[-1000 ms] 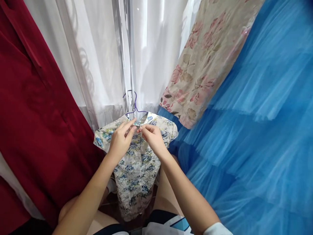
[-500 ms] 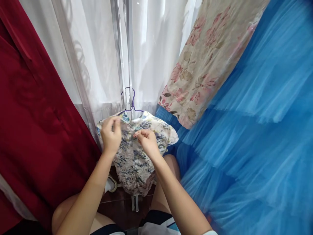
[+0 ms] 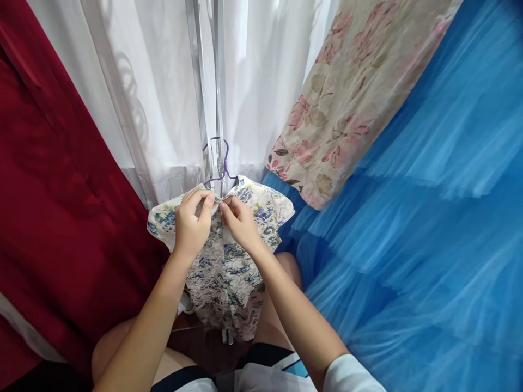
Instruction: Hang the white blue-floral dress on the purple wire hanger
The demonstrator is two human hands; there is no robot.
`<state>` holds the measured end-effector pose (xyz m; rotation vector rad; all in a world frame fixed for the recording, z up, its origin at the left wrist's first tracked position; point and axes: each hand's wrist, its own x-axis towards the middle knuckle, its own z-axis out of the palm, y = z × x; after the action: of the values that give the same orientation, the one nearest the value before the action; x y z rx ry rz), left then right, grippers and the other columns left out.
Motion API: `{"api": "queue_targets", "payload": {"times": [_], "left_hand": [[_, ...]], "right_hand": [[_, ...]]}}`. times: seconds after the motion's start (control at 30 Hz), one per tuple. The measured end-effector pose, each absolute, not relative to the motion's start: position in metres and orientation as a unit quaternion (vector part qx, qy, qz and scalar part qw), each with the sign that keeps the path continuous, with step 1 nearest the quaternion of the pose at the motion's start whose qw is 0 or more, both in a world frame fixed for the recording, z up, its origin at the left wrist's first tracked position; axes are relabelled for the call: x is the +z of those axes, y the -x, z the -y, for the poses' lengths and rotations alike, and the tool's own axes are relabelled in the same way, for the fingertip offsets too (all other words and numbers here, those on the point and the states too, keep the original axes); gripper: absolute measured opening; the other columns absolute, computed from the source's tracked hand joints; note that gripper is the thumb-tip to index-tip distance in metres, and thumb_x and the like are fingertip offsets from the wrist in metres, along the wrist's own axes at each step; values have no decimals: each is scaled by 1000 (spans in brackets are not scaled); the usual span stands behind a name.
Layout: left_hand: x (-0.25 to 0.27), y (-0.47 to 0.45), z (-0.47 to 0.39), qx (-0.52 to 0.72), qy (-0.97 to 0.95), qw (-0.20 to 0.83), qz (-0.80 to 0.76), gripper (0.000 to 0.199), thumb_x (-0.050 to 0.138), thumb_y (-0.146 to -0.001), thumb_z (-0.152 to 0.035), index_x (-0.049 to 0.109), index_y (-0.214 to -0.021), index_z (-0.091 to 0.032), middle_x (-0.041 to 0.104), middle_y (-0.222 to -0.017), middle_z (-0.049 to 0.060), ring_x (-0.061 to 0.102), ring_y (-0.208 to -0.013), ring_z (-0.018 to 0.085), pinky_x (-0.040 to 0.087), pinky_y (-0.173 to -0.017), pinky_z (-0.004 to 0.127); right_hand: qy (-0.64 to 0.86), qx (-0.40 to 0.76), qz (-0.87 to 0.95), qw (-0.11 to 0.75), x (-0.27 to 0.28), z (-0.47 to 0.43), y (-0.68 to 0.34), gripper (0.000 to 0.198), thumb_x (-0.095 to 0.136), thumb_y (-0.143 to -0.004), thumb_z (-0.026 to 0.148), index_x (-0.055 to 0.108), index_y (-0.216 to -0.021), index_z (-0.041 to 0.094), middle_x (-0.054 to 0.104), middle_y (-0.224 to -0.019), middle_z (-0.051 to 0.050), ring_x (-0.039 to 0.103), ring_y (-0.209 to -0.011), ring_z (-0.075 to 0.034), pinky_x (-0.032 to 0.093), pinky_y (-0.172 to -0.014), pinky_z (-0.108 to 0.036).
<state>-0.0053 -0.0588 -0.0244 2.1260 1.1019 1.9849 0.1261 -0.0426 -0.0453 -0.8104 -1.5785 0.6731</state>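
Note:
A small white blouse with blue and yellow flowers hangs on a purple hanger in front of me. Its neckline is pinched by my left hand, thumb and forefinger closed together. Right beside it, my right hand pinches the other side of the neck opening. The fingertips of both hands nearly meet at the top centre of the blouse, and they cover the exact spot being held. White ribbons run down past the hanger hook.
Dark red cloth hangs on the left and a white curtain behind. To the right are a beige cloth with pink flowers and a layered blue tulle skirt. My knees flank the blouse above a dark tiled floor.
My hands have moved up and closer together at the neckline. The left hand has shifted slightly right, and the blouse's shoulders are spread wider and flatter.

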Motion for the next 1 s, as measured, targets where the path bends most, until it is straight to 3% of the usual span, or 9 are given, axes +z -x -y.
{"api": "queue_targets", "payload": {"times": [0.2,0.37,0.5,0.63,0.7,0.8,0.93,1.0], "left_hand": [[-17,2,51,666,-651,-8,-365,21,51,-96,-33,66,-91,-19,68,-89,4,63,-89,18,49,-84,29],[-26,62,7,712,-570,-3,-410,21,55,-93,-33,67,-89,-17,66,-83,3,61,-81,16,47,-77,25],[-70,113,-28,797,-351,202,-449,13,57,-87,-28,60,-83,-15,60,-76,0,57,-72,11,45,-70,21],[-134,95,-21,737,-316,343,-489,26,62,-80,-36,48,-69,-16,52,-59,-3,51,-53,9,41,-56,21],[-160,67,-5,694,-351,393,-492,29,66,-76,-40,52,-70,-15,56,-59,-1,54,-53,11,41,-55,22],[-178,25,18,639,-424,443,-465,33,69,-73,-45,60,-75,-13,64,-67,4,60,-62,15,46,-61,26],[-162,-5,38,599,-511,458,-412,31,65,-79,-46,66,-79,-15,67,-82,5,62,-81,19,48,-79,30],[-146,-10,49,574,-581,410,-406,25,63,-84,-42,67,-79,-17,67,-86,5,60,-91,21,45,-89,32]], "right_hand": [[365,306,655,586,-67,32,-128,31,58,-86,39,47,-63,21,43,-56,4,38,-54,-12,30,-54,-25],[401,352,637,556,-95,38,-147,33,61,-83,40,47,-59,20,41,-51,5,35,-49,-11,25,-51,-26],[389,401,640,527,-100,57,-159,32,62,-82,40,51,-60,20,43,-50,5,35,-47,-11,25,-50,-26],[389,418,617,541,-113,69,-171,30,62,-82,38,52,-60,19,48,-51,4,39,-49,-12,27,-51,-26],[410,403,580,577,-129,69,-186,30,60,-82,37,51,-60,20,47,-52,4,38,-50,-12,28,-51,-26],[486,347,567,567,-158,68,-217,34,48,-86,39,43,-58,21,43,-55,3,37,-52,-13,29,-53,-27],[534,327,650,431,-181,72,-245,29,52,-78,32,47,-52,20,46,-51,3,41,-53,-14,31,-55,-27],[538,331,679,375,-184,74,-248,24,57,-72,27,53,-50,19,49,-48,3,44,-52,-14,31,-55,-27]]}}
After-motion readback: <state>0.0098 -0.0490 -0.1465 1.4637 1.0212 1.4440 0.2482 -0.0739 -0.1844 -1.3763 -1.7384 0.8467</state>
